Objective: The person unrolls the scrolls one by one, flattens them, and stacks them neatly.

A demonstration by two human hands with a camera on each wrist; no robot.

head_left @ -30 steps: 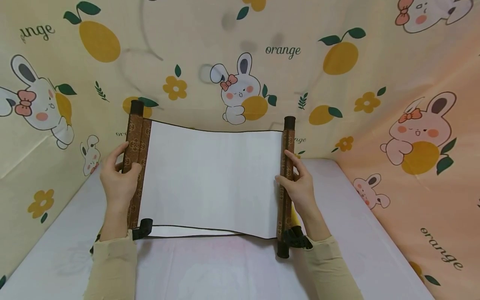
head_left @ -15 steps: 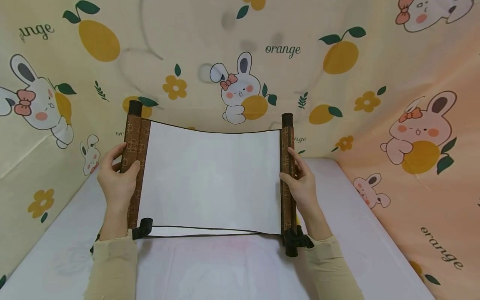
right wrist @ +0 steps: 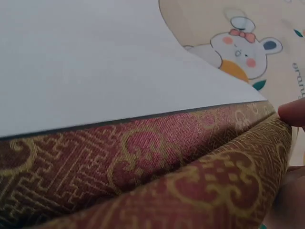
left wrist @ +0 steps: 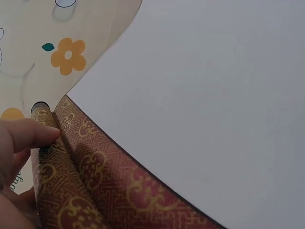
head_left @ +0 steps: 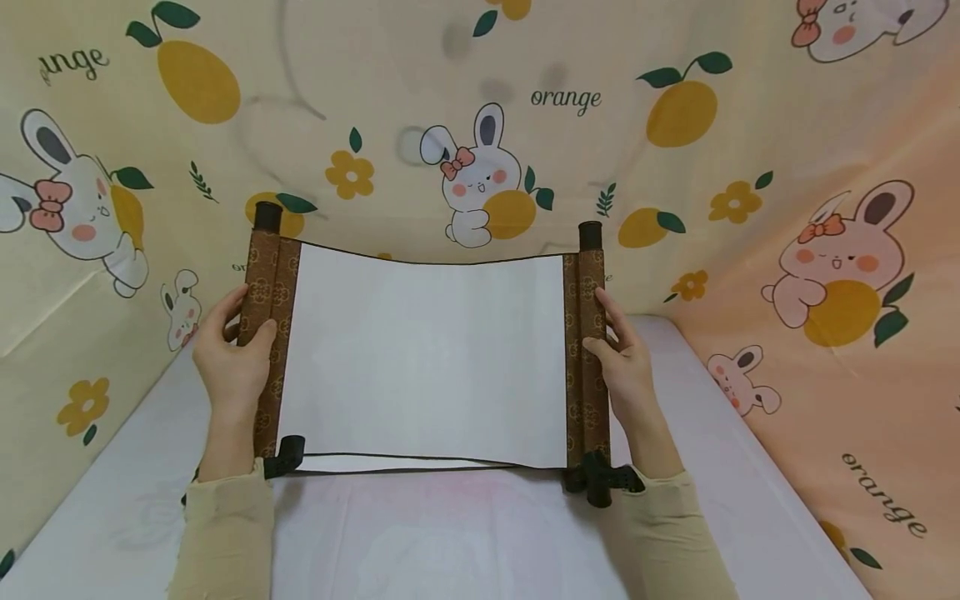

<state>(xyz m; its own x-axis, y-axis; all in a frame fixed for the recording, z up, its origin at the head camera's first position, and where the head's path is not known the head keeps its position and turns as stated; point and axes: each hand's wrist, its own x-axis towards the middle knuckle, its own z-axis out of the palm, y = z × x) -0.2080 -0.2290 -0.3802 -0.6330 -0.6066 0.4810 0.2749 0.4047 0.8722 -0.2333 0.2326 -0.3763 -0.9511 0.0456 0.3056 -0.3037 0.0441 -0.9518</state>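
Note:
A blank white scroll (head_left: 431, 358) hangs spread between both hands, with brown-red patterned brocade and a black-ended roller at each side. The left hand (head_left: 232, 354) grips the left roller (head_left: 260, 275), thumb in front and fingers round its outer side. On the other side the right hand (head_left: 624, 362) holds the right roller (head_left: 592, 292) between thumb and fingers. Close up, gold figures show on the left brocade (left wrist: 143, 186) in the left wrist view and on the right brocade (right wrist: 157, 143) in the right wrist view. The scroll's lower part folds away behind, mostly hidden.
Below the scroll lies a white tabletop (head_left: 442, 542). Cloth walls (head_left: 420, 67) printed with rabbits and oranges stand at the back and both sides. Black wrist mounts (head_left: 288, 457) sit in front of the scroll's lower corners.
The right hand has moved to the right with its roller, and the roller has turned so that a brocade strip shows beside it. The left hand has shifted slightly left.

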